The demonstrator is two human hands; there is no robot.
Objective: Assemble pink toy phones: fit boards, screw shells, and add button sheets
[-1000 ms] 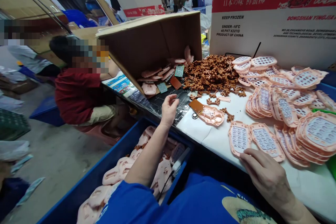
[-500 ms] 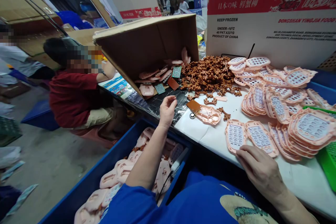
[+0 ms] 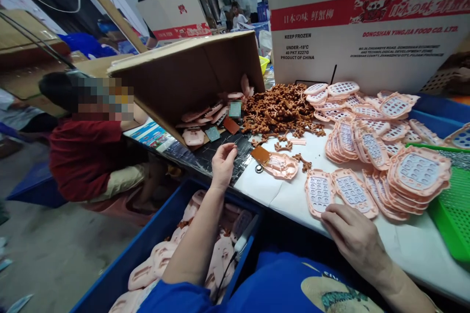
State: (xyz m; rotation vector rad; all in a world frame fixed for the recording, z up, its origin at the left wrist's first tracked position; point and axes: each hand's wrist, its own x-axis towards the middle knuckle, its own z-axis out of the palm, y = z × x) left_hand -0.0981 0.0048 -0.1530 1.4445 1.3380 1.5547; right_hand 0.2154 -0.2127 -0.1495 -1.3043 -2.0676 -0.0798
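Note:
My left hand (image 3: 224, 164) is raised over the front edge of the black-covered part of the table, fingers bent together in a pinch. Anything between its fingertips is too small to make out. To its right lies an open pink plastic shell (image 3: 282, 166) with thin wires and a brown board (image 3: 260, 155). My right hand (image 3: 354, 234) is closed, its fingertips at the lower edge of a pink shell with a pale keypad (image 3: 318, 191). Its thumb side is partly hidden, so I cannot tell what it grips. A second keypad shell (image 3: 354, 190) lies just beyond that hand.
Brown bone-shaped pieces (image 3: 279, 107) are heaped at the back. Stacked keypad shells (image 3: 422, 171) stand at right beside a green basket (image 3: 453, 210). A tipped cardboard box (image 3: 187, 66) holds shells. Below left, a blue crate (image 3: 121, 264) contains pink shells. A person in red (image 3: 88, 156) sits at left.
The camera view has turned slightly right, so the table and its contents appear farther left. Both hands keep nearly the same pose and place over the table.

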